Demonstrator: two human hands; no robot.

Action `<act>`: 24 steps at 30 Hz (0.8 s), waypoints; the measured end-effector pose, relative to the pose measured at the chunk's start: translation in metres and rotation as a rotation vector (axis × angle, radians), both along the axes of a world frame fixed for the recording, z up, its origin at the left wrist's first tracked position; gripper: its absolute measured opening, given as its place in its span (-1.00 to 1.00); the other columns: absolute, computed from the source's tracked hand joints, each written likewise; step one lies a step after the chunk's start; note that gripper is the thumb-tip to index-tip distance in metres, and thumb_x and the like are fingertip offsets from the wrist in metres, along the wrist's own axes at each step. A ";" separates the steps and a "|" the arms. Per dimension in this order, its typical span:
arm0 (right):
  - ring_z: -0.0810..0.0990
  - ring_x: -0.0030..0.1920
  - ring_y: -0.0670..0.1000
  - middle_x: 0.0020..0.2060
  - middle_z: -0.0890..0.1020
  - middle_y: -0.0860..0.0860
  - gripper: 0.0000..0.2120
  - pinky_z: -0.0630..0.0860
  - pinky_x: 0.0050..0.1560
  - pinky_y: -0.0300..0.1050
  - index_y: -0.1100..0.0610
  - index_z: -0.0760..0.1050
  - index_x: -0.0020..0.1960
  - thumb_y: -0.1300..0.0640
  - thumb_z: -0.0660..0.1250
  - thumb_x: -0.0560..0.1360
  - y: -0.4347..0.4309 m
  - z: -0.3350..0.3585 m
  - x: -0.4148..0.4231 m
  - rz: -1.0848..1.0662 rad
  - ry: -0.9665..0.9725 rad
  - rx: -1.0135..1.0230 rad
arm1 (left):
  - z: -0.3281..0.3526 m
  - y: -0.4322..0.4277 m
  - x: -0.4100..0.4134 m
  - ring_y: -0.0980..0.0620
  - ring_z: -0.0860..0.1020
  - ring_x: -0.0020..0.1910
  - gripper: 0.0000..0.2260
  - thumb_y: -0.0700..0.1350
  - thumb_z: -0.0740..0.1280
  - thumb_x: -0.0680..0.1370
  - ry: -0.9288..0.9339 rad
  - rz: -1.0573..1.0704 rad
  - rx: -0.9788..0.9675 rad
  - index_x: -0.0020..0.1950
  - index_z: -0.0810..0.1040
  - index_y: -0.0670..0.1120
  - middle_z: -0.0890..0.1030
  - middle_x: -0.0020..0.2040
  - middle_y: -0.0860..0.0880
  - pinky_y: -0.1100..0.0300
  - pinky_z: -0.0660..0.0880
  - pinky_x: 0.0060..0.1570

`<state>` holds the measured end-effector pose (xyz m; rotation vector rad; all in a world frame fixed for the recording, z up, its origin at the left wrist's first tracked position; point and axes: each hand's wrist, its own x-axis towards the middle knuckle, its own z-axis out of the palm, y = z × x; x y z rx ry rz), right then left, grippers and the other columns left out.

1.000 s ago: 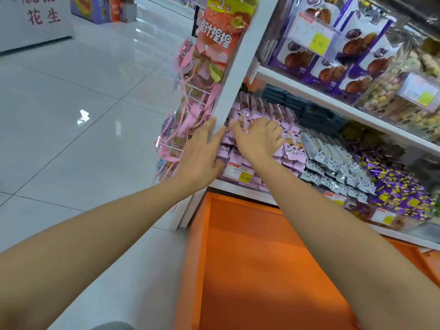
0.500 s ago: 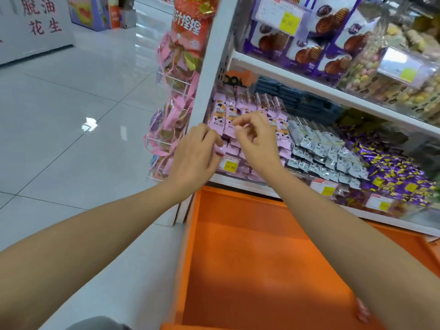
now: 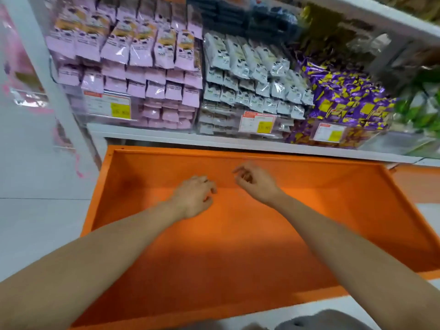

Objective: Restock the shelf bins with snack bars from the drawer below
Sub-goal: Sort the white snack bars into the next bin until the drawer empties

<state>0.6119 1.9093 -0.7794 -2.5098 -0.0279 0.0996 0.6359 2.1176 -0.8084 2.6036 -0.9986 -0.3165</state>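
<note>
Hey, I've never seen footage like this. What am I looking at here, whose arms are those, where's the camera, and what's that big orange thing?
There is no machine here. These are a person's two bare arms, filmed by a wide-angle camera worn on their head and looking forward and down, which is why the edges bend.

The orange drawer is pulled out from under a shop shelf. The part of its floor in view shows no snack bars. The left hand and right hand hover over it with loosely curled fingers and hold nothing.

On the shelf above are clear bins of pink packets, grey-white packets and purple-and-yellow wrapped sweets. Each has a price label on its front.
</note>
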 end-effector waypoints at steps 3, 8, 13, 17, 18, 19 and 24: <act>0.53 -0.15 -0.04 -0.04 0.59 0.06 -0.74 0.49 -0.01 -0.09 0.19 0.51 0.21 0.19 0.34 0.54 -0.060 -0.036 -0.003 -0.102 0.197 -0.095 | -0.038 -0.041 -0.008 -0.10 0.34 0.36 -0.63 -0.01 0.21 0.62 0.072 -0.110 0.178 0.42 0.37 0.00 0.41 0.37 -0.06 0.08 0.32 0.30; 0.49 0.23 0.19 0.33 0.38 0.22 -0.49 0.43 0.16 0.01 0.16 0.27 0.45 0.05 0.32 0.57 -0.144 -0.090 -0.019 -0.261 0.602 -0.227 | -0.098 -0.096 -0.018 -0.15 0.07 0.56 -0.48 0.06 0.21 0.62 0.197 -0.154 0.400 0.56 0.17 0.05 0.09 0.59 -0.10 0.00 0.13 0.49; 0.32 0.39 0.25 0.38 0.29 0.28 -0.35 0.33 0.32 0.07 0.18 0.18 0.48 -0.06 0.35 0.53 -0.211 -0.138 -0.040 -0.539 0.661 -0.479 | -0.138 -0.130 -0.028 -0.15 -0.17 0.58 -0.41 0.08 0.22 0.61 0.258 -0.159 0.464 0.60 0.08 0.06 -0.24 0.60 -0.10 -0.07 0.00 0.53; 0.29 0.40 0.23 0.38 0.25 0.20 -0.28 0.35 0.32 0.13 0.14 0.12 0.47 -0.05 0.39 0.48 -0.248 -0.170 -0.061 -0.814 0.748 -0.530 | -0.160 -0.136 -0.038 -0.15 -0.17 0.58 -0.37 0.10 0.24 0.59 0.306 -0.138 0.519 0.59 0.06 0.05 -0.24 0.59 -0.13 -0.08 -0.02 0.53; 0.29 0.39 0.24 0.38 0.24 0.20 -0.26 0.35 0.31 0.13 0.13 0.10 0.49 -0.05 0.38 0.46 -0.254 -0.177 -0.065 -0.815 0.796 -0.526 | -0.163 -0.136 -0.040 -0.15 -0.16 0.58 -0.36 0.10 0.24 0.59 0.313 -0.136 0.540 0.60 0.04 0.04 -0.22 0.60 -0.13 -0.07 -0.03 0.53; 0.29 0.38 0.26 0.38 0.25 0.20 -0.26 0.35 0.30 0.14 0.12 0.11 0.50 -0.03 0.38 0.45 -0.259 -0.185 -0.068 -0.801 0.821 -0.501 | -0.164 -0.135 -0.041 -0.15 -0.15 0.58 -0.35 0.10 0.23 0.59 0.317 -0.136 0.556 0.60 0.01 0.04 -0.21 0.60 -0.14 -0.07 -0.03 0.53; 0.32 0.32 0.24 0.33 0.27 0.14 -0.30 0.41 0.13 0.05 0.13 0.19 0.42 0.12 0.43 0.38 -0.257 -0.198 -0.067 -0.816 0.788 -0.487 | -0.165 -0.133 -0.040 -0.13 -0.16 0.58 -0.34 0.06 0.23 0.60 0.351 -0.128 0.547 0.61 -0.04 0.05 -0.22 0.60 -0.11 -0.05 0.00 0.52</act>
